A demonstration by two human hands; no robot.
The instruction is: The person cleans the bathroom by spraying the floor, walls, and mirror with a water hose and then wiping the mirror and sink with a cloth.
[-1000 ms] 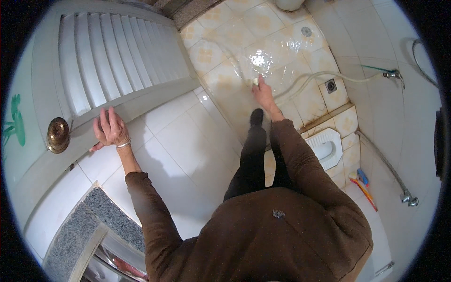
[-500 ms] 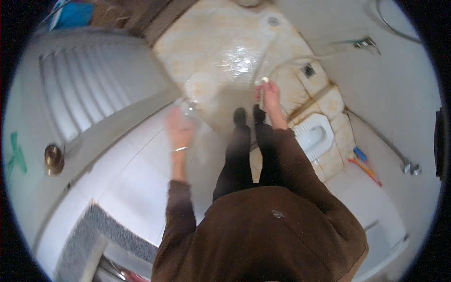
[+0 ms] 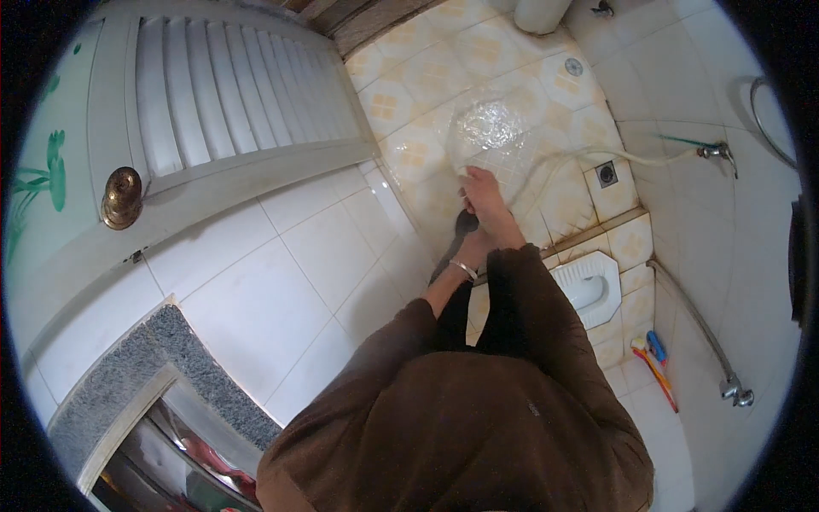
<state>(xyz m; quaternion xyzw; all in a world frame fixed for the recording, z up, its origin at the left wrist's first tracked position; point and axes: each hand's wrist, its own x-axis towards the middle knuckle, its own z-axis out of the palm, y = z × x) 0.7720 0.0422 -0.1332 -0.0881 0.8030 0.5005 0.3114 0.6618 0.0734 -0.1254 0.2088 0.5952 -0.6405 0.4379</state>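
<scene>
Here, grasps a hose (image 3: 597,150) with right hand (image 3: 485,194), left of the squat toilet (image 3: 589,288); cannot tell grip of left hand (image 3: 475,247).

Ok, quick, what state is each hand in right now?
Left hand: can't tell open or closed, partly hidden.
Right hand: closed, holding the hose.

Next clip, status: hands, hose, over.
Right hand grips pale hose. Left hand alongside, partly hidden. Hose leads to wall tap. Water on floor tiles.
</scene>
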